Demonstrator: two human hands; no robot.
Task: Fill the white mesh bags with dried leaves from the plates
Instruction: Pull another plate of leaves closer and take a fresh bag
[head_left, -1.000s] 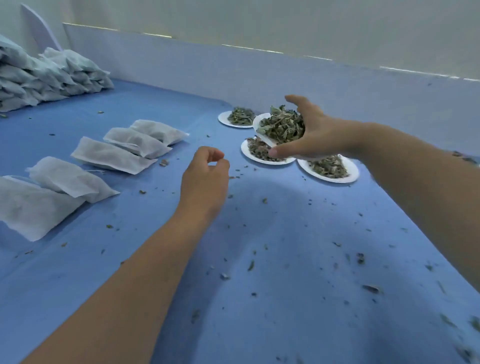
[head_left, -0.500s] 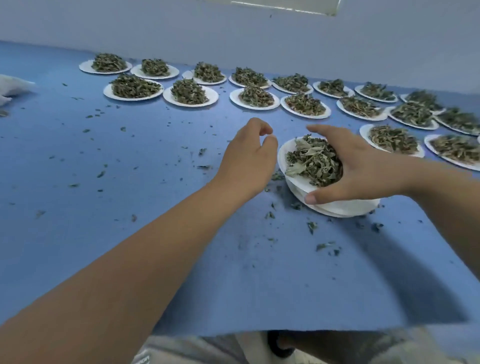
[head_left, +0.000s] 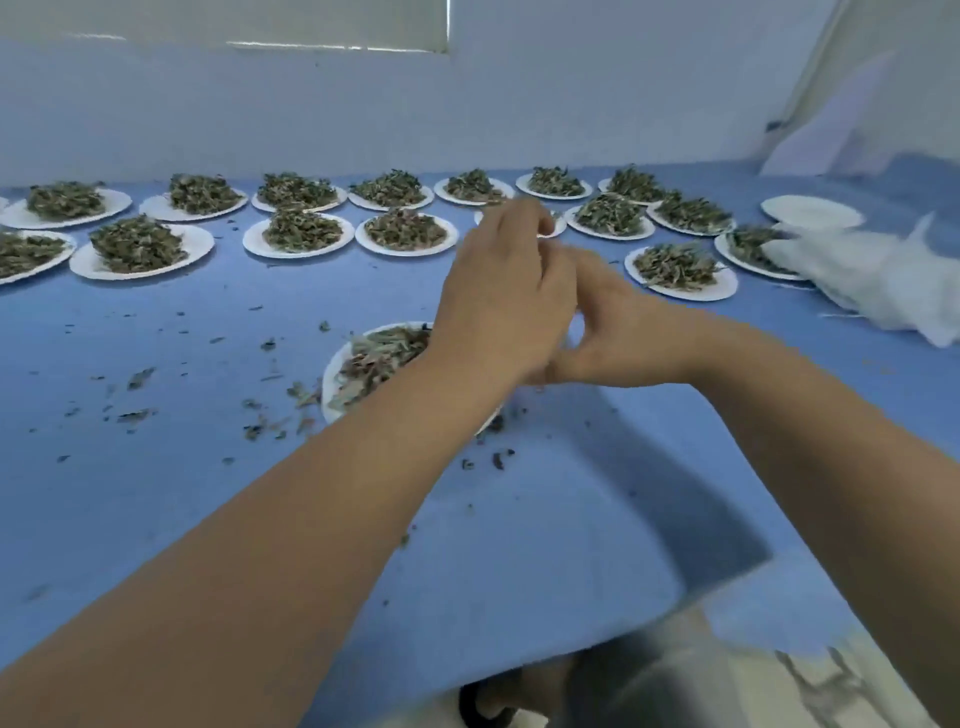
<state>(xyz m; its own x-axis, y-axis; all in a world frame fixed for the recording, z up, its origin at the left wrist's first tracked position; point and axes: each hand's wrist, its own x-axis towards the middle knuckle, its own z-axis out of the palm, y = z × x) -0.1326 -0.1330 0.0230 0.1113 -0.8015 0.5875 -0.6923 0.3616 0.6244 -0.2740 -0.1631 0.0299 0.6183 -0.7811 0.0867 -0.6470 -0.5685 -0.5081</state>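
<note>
Hovering together above the near round white paper plate (head_left: 337, 379) of dried green leaves (head_left: 382, 351), left hand (head_left: 504, 301) and right hand (head_left: 623, 332) touching, fingers (head_left: 519, 221) curled, contents impossible to tell. Likely early yet: heaped plates (head_left: 201, 242) lined up behind, white mesh bags (head_left: 872, 280) piled far right.

Left hand (head_left: 501, 296) and right hand (head_left: 626, 332) close together above the near plate (head_left: 331, 376) of dried leaves (head_left: 382, 353), more heaped plates (head_left: 253, 243) beyond

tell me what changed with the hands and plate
The right hand carried a plate of leaves toward the person and set it on the table. The left hand moved over it to meet the right. Whether either grips anything is hidden. The leaves stayed on the plate.
</note>
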